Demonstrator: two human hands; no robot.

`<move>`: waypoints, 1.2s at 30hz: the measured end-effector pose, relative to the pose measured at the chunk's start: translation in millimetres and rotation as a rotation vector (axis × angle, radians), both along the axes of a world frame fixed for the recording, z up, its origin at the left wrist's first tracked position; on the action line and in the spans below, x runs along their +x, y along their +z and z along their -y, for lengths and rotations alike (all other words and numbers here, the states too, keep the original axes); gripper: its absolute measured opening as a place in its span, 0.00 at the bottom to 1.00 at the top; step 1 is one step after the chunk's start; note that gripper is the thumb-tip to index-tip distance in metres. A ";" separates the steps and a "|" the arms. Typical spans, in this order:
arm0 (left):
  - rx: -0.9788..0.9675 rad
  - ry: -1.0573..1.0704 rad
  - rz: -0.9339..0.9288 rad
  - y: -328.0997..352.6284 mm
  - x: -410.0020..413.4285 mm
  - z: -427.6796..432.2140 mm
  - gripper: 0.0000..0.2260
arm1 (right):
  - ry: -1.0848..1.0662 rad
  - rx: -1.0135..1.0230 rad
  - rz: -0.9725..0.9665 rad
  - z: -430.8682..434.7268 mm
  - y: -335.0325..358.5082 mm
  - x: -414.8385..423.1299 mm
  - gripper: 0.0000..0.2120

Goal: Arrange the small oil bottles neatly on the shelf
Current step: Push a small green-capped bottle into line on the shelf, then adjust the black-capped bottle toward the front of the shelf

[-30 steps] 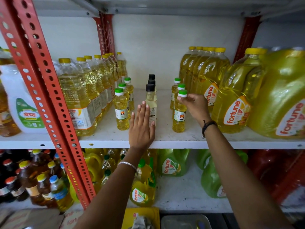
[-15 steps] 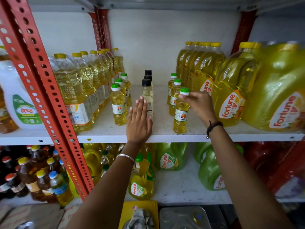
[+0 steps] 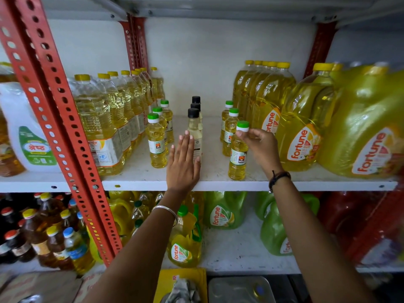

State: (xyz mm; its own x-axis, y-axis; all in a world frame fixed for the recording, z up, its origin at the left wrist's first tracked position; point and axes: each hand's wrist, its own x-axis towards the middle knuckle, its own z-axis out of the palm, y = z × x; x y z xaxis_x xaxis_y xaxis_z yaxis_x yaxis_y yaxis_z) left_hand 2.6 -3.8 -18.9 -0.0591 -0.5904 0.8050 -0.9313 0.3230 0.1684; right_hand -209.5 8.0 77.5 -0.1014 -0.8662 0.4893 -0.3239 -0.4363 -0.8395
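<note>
Small oil bottles stand in three rows on the white shelf (image 3: 218,182). The left row has green caps, its front bottle (image 3: 155,145) upright. The middle row has black caps, front bottle (image 3: 194,127) pale. The right row has green caps; its front bottle (image 3: 238,156) stands near the shelf's front edge. My right hand (image 3: 260,145) pinches that bottle at its neck under the cap. My left hand (image 3: 183,165) lies flat and open, fingers together, in front of the black-capped bottle and touching its base.
Large yellow-capped oil bottles (image 3: 105,119) line the left side, and big Fortune jugs (image 3: 301,132) crowd the right. A red perforated upright (image 3: 56,119) crosses the left foreground. A lower shelf holds green jugs (image 3: 225,211) and dark bottles (image 3: 43,237).
My right hand has drawn the front right bottle forward toward the shelf edge, away from its row. My left hand has stayed flat by the black-capped bottle.
</note>
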 end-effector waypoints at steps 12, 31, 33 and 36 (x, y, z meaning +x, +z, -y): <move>0.023 0.071 0.042 2.4 63.1 -14.2 0.26 | -0.404 -0.524 0.187 -31.4 1.9 37.6 0.13; -0.017 0.112 0.028 0.1 82.4 -9.9 0.27 | 0.100 0.141 0.049 56.1 19.3 125.9 0.11; -0.006 0.115 0.033 -0.8 82.9 -9.9 0.28 | 0.081 0.135 0.065 55.5 19.9 125.4 0.13; 0.004 0.123 0.049 -2.1 84.1 -9.3 0.28 | 0.009 0.107 0.032 51.1 21.2 124.4 0.15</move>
State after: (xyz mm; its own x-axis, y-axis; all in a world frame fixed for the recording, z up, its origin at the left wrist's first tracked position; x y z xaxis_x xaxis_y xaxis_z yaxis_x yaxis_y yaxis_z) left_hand 86.8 5.5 -21.0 -0.0255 -0.5990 0.8004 -0.9709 0.2054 0.1228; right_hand -85.1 -43.1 98.7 -0.1077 -0.9144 0.3902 -0.2924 -0.3460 -0.8915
